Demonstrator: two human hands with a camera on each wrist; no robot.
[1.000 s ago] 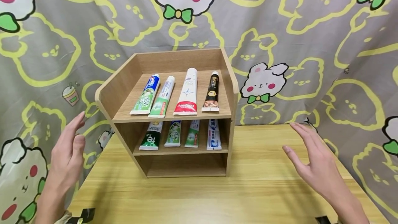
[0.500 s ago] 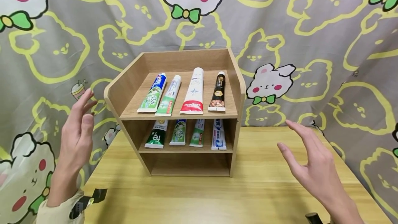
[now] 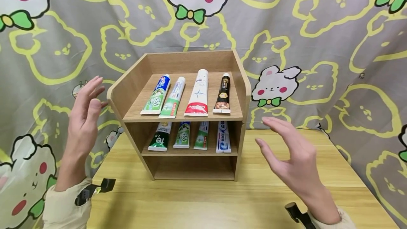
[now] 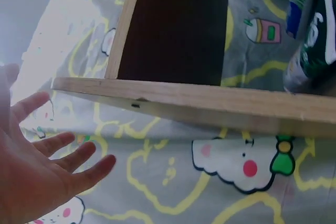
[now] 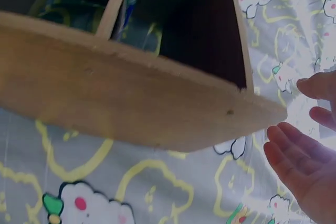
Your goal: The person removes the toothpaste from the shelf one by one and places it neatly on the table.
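Note:
A wooden shelf unit [image 3: 190, 118] stands on the table between my hands. Its top level bears a blue-green toothpaste tube [image 3: 155, 94], a white-green tube [image 3: 172, 98], a white-red Colgate tube [image 3: 198, 94] and a black tube [image 3: 222, 94]. On the middle level lie a dark green tube [image 3: 160, 139], two green-white tubes [image 3: 182, 135] and a blue-white tube [image 3: 223, 139]. My left hand [image 3: 84, 119] is raised beside the unit's left side, fingers extended and holding nothing. Right of the unit hovers my right hand [image 3: 292, 154], fingers loosely bent, also holding nothing.
The unit's bottom level [image 3: 194, 169] shows bare wood. A light wood table [image 3: 203, 204] extends in front and to the right. Behind and at both sides hangs a grey patterned curtain [image 3: 273, 6]. Each wrist wears a black strap-on device [image 3: 92, 192].
My right hand has moved left, closer to the unit. My left hand has risen and shifted right toward its left side. The head view has turned slightly left; the tubes lie as before.

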